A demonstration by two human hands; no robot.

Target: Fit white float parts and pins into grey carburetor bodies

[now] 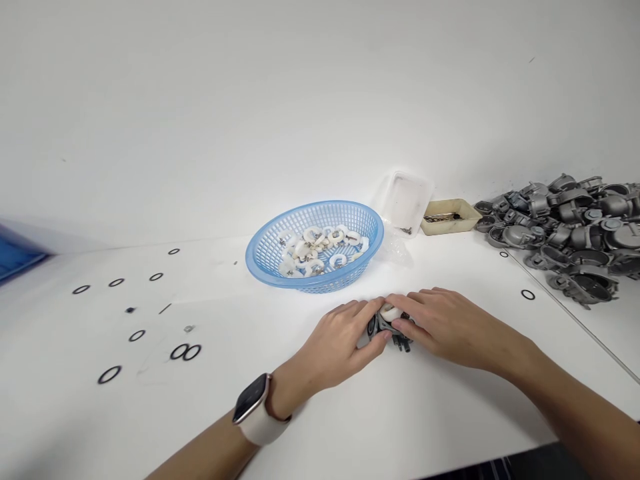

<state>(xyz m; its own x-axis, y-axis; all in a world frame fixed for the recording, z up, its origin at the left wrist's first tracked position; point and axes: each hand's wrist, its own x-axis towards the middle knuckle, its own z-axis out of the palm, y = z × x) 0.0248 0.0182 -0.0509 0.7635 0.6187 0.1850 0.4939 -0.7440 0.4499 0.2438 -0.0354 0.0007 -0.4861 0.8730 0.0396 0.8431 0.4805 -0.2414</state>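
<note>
A dark grey metal part (pixel 400 342) sits on the white table in front of the blue basket, with a white plastic ring piece (pixel 390 312) on top of it. My left hand (pixel 345 340) grips the metal part from its left side, thumb and fingers around it. From the right, my right hand (pixel 433 323) holds the same assembly, its fingertips and thumb on the white piece. Both hands hide much of the part. The blue basket (pixel 257 267) just beyond holds several white ring pieces with small metal bits.
Many grey metal parts (pixel 575 233) are heaped at the right. Behind stand a clear plastic tray (pixel 407 200) and a cream box (pixel 450 227) with small metal pieces. Black rings (pixel 109 375) lie scattered at the left. A blue object (pixel 17 253) is at the left edge.
</note>
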